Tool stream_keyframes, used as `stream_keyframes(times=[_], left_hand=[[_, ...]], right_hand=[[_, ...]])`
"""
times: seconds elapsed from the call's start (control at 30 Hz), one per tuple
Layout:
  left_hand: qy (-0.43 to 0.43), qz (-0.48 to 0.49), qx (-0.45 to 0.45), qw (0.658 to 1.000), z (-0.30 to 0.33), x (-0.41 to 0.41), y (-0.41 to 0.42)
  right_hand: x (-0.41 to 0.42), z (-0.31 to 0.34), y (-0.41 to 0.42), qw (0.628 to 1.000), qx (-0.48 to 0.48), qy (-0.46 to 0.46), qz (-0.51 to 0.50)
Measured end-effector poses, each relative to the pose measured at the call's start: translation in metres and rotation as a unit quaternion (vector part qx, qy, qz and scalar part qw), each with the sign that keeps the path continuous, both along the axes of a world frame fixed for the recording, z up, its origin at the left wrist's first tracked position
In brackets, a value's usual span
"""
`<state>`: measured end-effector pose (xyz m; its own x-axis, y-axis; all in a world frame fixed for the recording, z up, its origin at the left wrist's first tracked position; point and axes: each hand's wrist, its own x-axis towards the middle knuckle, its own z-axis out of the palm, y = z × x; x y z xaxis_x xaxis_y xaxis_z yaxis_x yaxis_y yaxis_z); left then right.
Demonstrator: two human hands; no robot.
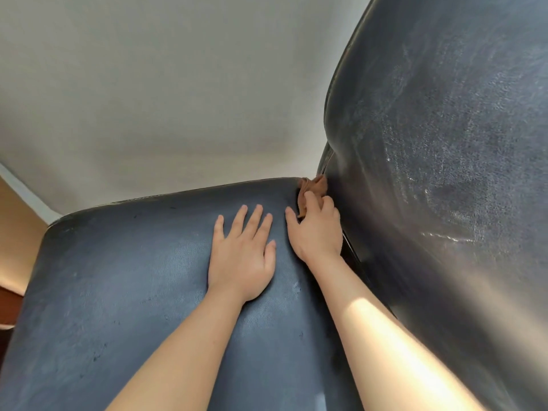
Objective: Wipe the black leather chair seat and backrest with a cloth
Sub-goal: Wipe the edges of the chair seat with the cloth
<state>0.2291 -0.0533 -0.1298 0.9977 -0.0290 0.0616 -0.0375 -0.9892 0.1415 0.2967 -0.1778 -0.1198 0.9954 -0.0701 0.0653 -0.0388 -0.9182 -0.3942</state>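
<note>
The black leather seat (124, 286) fills the lower half of the view, and the backrest (444, 143) rises on the right. My left hand (243, 250) lies flat on the seat with straight, spread fingers. My right hand (317, 229) grips a brown cloth (311, 186) with curled fingers, at the far end of the crease where seat and backrest meet. Most of the cloth is hidden under that hand.
A pale grey wall (163, 99) stands beyond the seat's far edge. Tan flooring (14, 232) shows at the left, with a dark wooden piece (9, 307) below it. The backrest leather shows scuffs and dusty streaks.
</note>
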Motion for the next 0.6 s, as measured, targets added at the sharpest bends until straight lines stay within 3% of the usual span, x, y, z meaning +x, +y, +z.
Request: stream_keyframes(times=[0.13, 0.4, 0.6], left_hand=[[0.002, 0.003, 0.0, 1.0, -0.001, 0.0, 0.0], [0.001, 0.001, -0.008, 1.0, 0.0, 0.0, 0.0], [0.009, 0.0, -0.008, 1.0, 0.0, 0.001, 0.0]], right_hand=[[-0.009, -0.005, 0.006, 0.999, -0.017, -0.03, -0.003], [0.057, 0.006, 0.01, 0.996, 0.032, 0.075, 0.028], [0.037, 0.012, 0.011, 0.997, 0.023, 0.066, 0.025]])
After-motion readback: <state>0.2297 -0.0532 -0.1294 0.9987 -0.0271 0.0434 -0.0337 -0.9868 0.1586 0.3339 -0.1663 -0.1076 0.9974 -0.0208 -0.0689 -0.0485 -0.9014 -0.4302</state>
